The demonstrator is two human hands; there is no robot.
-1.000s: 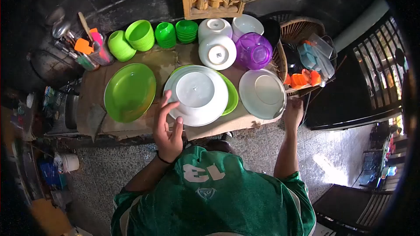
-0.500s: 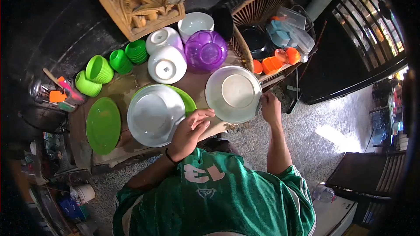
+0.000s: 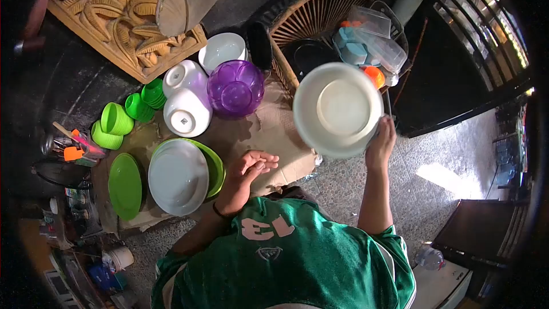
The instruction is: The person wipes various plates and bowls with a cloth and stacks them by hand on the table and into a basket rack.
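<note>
My right hand [image 3: 380, 146] grips the rim of a pale round bowl [image 3: 345, 109], lifted beside the table with its round base facing me. Over the table's front part, my left hand [image 3: 243, 180] holds nothing, its fingers loosely extended. Left of it a white basin [image 3: 178, 177] sits on a green plate [image 3: 215, 167]. Another green plate [image 3: 124, 186] lies farther left. Behind are a purple bowl [image 3: 235, 87], two upturned white bowls [image 3: 187, 113] and an upright white bowl [image 3: 223, 51].
Stacked green bowls [image 3: 116, 119] stand at the back left, near a utensil holder [image 3: 86, 151]. A wicker basket [image 3: 320, 14] holds plastic containers [image 3: 374, 43] and an orange cup [image 3: 374, 76]. A carved wooden panel [image 3: 123, 17] hangs behind the table.
The pale bowl has risen off the table in my right hand and moved toward the basket. My left hand has come away from the white basin. The view has turned right.
</note>
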